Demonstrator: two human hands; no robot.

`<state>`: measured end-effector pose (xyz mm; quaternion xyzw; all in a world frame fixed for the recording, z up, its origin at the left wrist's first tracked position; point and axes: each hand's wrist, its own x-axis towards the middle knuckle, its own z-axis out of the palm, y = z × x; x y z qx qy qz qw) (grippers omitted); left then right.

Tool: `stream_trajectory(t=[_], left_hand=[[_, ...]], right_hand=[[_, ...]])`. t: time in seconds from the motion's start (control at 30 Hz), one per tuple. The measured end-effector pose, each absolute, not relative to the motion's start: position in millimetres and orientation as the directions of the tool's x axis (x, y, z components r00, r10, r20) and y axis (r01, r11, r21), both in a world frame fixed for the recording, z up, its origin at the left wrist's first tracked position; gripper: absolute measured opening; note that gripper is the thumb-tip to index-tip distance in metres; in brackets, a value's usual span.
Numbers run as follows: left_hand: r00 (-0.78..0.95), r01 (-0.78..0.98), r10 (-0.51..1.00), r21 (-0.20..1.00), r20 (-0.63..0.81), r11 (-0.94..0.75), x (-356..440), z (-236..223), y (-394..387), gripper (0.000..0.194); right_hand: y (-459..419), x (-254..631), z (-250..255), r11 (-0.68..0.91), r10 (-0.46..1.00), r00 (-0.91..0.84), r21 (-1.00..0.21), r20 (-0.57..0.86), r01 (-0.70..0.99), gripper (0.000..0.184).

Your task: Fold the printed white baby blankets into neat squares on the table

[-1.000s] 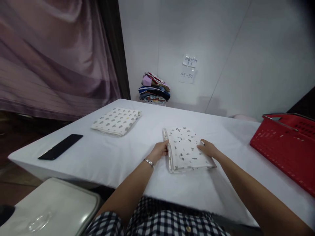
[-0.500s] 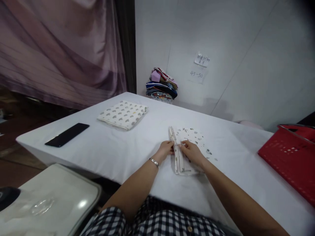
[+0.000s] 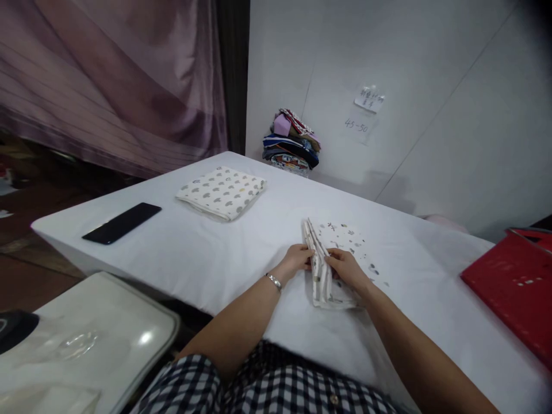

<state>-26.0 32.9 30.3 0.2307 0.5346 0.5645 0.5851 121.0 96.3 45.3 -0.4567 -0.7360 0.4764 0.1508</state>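
Observation:
A folded white cloth with small dark prints [image 3: 345,241] lies on the white table [image 3: 207,253] in front of me. My left hand [image 3: 297,259] grips its raised left edge, fingers closed on the stacked layers. My right hand [image 3: 345,270] meets it from the right and pinches the same edge, lying over the cloth's near part. A second folded cloth with grey spots [image 3: 222,191] rests farther back on the left, untouched.
A black phone [image 3: 122,222] lies near the table's left edge. A red basket [image 3: 513,287] stands at the right. A pile of coloured clothes [image 3: 291,144] sits by the wall. A white stool [image 3: 86,339] stands below left.
My right hand moved from the cloth's right side across to its left edge, joining the left hand. The edge of the cloth has lifted. The view shifted slightly left.

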Motion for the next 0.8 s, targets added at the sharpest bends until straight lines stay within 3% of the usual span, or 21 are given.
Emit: stream_trajectory(t=[0.1,0.23,0.33,0.57,0.8], left_hand=[[-0.233,-0.394,0.904,0.884,-0.36,0.25,-25,29,34,0.014],[-0.245,-0.381,0.901,0.89,-0.358,0.25,-25,31,33,0.014],[-0.234,-0.398,0.9,0.881,-0.368,0.257,-25,32,34,0.014],[-0.253,-0.405,0.893,0.879,-0.372,0.251,-25,29,36,0.007],[-0.296,-0.367,0.881,0.896,-0.369,0.251,-25,23,38,0.031]], right_hand=[[94,118,48,0.187,0.827,-0.532,-0.803,-0.182,0.566,0.033],[88,111,53,0.43,0.809,-0.586,-0.624,-0.056,0.653,0.026],[84,108,56,0.508,0.794,-0.607,-0.528,-0.018,0.68,0.023],[82,109,54,0.524,0.783,-0.622,-0.515,-0.024,0.679,0.02],[73,108,56,0.574,0.743,-0.67,-0.505,-0.01,0.645,0.026]])
